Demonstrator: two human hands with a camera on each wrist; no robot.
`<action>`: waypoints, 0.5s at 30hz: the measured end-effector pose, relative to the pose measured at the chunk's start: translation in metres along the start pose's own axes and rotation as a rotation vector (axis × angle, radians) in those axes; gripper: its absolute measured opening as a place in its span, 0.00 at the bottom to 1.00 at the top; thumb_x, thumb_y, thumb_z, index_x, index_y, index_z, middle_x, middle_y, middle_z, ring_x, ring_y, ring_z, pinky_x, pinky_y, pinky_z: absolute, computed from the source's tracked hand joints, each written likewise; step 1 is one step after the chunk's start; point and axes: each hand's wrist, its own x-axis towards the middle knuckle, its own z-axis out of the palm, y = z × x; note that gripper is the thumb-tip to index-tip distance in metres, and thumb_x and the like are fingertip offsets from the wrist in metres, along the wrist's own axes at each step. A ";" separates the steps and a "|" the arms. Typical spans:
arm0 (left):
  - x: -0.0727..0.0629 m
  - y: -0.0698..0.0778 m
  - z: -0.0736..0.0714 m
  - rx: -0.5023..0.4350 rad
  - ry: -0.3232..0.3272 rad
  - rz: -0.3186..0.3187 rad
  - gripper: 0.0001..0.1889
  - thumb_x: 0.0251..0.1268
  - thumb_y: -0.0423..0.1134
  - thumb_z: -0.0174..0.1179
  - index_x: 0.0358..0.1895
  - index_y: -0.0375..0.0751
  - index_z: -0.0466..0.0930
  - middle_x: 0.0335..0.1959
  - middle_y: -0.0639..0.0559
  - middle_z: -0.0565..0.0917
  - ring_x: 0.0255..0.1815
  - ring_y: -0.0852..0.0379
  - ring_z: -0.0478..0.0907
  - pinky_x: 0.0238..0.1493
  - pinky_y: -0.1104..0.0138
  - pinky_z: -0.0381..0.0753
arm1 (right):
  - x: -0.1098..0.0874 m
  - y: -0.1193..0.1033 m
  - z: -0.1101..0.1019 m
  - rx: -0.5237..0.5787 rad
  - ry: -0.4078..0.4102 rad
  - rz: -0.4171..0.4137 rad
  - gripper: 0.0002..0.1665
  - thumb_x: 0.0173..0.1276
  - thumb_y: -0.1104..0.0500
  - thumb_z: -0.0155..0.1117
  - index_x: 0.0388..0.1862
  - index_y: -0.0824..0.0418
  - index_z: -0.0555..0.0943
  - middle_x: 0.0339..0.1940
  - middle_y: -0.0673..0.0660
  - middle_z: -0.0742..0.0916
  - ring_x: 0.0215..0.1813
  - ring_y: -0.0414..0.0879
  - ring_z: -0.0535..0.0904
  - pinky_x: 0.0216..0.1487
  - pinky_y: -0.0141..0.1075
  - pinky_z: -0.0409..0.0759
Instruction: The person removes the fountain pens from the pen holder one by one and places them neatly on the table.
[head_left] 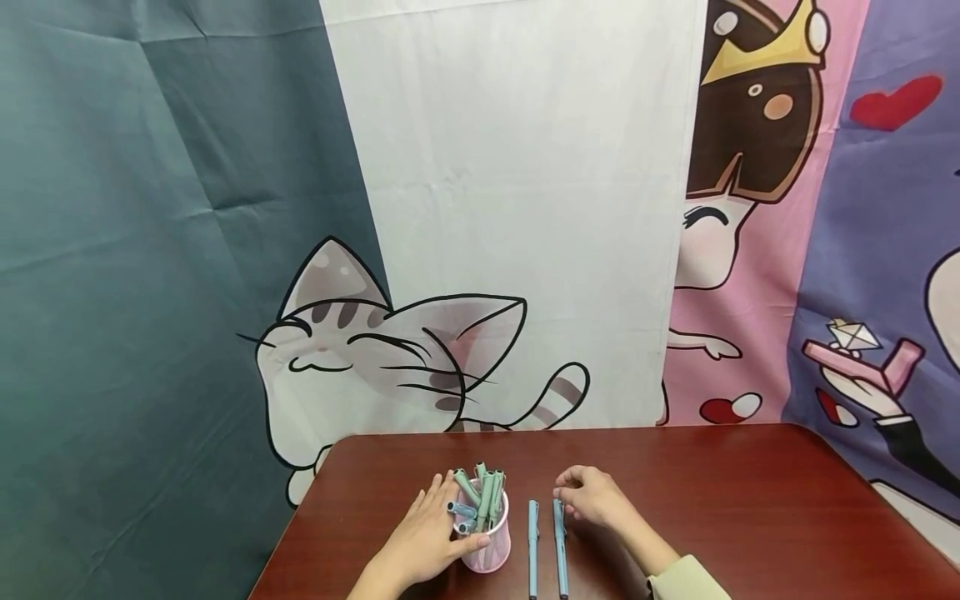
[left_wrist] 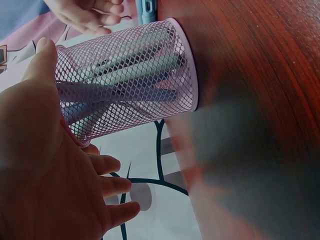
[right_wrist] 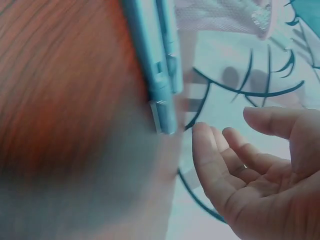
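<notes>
A pink mesh pen holder (head_left: 489,553) stands upright on the table, with several green pens (head_left: 487,498) and two blue pens (head_left: 461,509) in it. My left hand (head_left: 426,533) rests against its left side, thumb in front and fingers reaching past the rim; in the left wrist view the fingers of that hand (left_wrist: 55,150) are spread, fairly straight. Two more blue pens, one nearer the holder (head_left: 533,546) and one farther right (head_left: 560,546), lie side by side on the tabletop. Just beside the right pen's far end, my right hand (head_left: 596,496) holds nothing, its fingers loosely bent.
The reddish-brown table (head_left: 720,492) has rounded far corners and extends to both sides of the hands. Behind its far edge hangs a printed cloth (head_left: 525,208) with a cartoon cat and other figures.
</notes>
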 end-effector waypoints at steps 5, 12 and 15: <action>0.000 0.001 -0.001 -0.005 0.001 0.001 0.58 0.60 0.76 0.54 0.78 0.30 0.55 0.79 0.32 0.56 0.81 0.35 0.50 0.76 0.38 0.53 | -0.007 -0.013 -0.003 -0.014 -0.001 -0.055 0.11 0.66 0.59 0.71 0.44 0.63 0.85 0.32 0.51 0.85 0.31 0.47 0.83 0.30 0.35 0.82; 0.001 0.001 -0.001 -0.007 -0.004 -0.002 0.58 0.61 0.76 0.54 0.78 0.30 0.55 0.79 0.32 0.56 0.81 0.35 0.50 0.76 0.38 0.53 | -0.017 -0.029 -0.003 -0.050 0.039 -0.129 0.12 0.64 0.57 0.73 0.44 0.61 0.86 0.33 0.49 0.86 0.35 0.43 0.82 0.34 0.34 0.80; 0.001 0.001 0.000 -0.013 -0.003 -0.001 0.58 0.60 0.77 0.53 0.78 0.30 0.55 0.79 0.32 0.56 0.81 0.35 0.50 0.76 0.38 0.53 | -0.020 -0.034 -0.002 -0.080 0.057 -0.154 0.11 0.63 0.57 0.74 0.43 0.58 0.86 0.35 0.48 0.87 0.38 0.42 0.82 0.38 0.35 0.80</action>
